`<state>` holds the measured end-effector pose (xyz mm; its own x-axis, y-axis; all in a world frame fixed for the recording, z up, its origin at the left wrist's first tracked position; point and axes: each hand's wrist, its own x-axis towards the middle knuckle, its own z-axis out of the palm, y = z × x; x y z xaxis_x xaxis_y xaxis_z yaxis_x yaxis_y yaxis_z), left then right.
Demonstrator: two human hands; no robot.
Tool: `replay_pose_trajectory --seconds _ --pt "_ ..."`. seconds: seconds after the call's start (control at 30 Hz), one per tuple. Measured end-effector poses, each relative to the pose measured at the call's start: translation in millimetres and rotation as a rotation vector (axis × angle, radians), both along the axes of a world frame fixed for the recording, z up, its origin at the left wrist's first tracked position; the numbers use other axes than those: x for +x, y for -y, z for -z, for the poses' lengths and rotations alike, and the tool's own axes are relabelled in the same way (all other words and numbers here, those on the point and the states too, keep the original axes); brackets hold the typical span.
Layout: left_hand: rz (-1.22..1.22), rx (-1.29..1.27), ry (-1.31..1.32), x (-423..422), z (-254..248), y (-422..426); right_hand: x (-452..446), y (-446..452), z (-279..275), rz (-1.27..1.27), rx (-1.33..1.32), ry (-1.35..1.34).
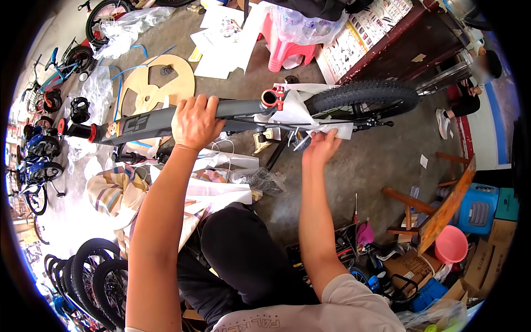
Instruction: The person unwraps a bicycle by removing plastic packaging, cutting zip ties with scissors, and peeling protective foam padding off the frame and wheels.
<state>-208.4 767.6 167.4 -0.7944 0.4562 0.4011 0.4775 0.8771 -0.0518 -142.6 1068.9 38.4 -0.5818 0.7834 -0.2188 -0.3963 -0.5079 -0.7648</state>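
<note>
A dark grey bicycle frame (240, 108) lies across the upper middle, held nearly level. My left hand (196, 123) is closed over its thick tube, fingers wrapped over the top. My right hand (322, 147) pinches the lower edge of a white wrapping sheet (294, 108) near the rear stays. This sheet covers part of the frame between the red seat clamp (270, 98) and the knobby rear tire (362, 95). At the frame's left end is a black head tube with red rings (83, 131).
A round cardboard piece (156, 83) and plastic wrap lie on the floor beyond. A pink stool (285, 52) stands at the top. On the right are a tilted wooden stool (451, 207), a pink basin (451, 244) and a seated person. Several tires (91, 265) stand lower left.
</note>
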Motion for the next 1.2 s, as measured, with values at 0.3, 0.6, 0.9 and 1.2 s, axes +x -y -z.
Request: replay_pose_trajectory --seconds 0.3,0.6,0.9,1.2 --pt "0.0 0.007 -0.007 -1 0 -1 -8 1 -6 0.099 -0.099 0.087" --pt "0.024 0.019 -0.031 0 1 -1 -19 8 -25 0.116 0.059 0.088" --pt "0.027 0.029 -0.03 -2 3 1 43 -30 -19 -0.514 0.234 0.32" --pt "0.019 0.031 -0.049 -1 4 0 53 -10 -56 -0.244 -0.008 0.247"
